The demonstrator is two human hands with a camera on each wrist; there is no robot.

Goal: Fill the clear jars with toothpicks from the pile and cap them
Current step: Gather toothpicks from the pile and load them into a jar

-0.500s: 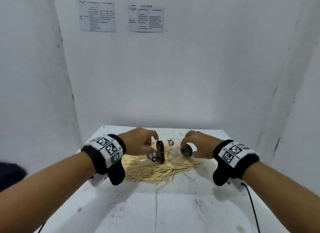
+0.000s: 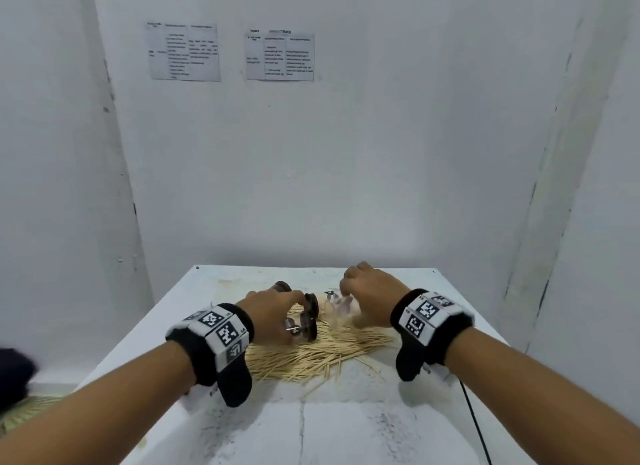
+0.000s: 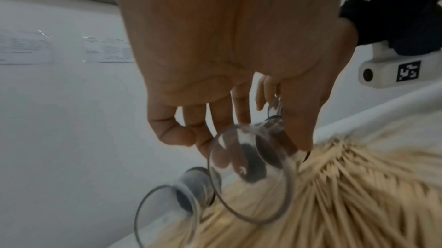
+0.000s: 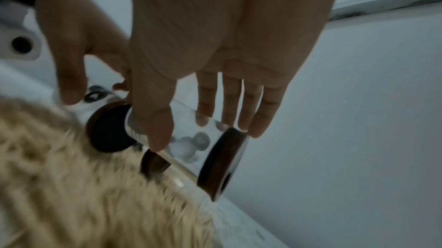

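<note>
Your left hand point(image 2: 268, 312) grips one clear jar point(image 3: 251, 172) sideways between thumb and fingers; your right hand point(image 2: 372, 293) grips another jar point(image 4: 191, 144) likewise, both above the toothpick pile point(image 2: 318, 350), probably for uncapping before filling.

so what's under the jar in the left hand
The toothpick pile lies right under the jar that the left hand holds. The table beneath is covered by the pile.
</note>
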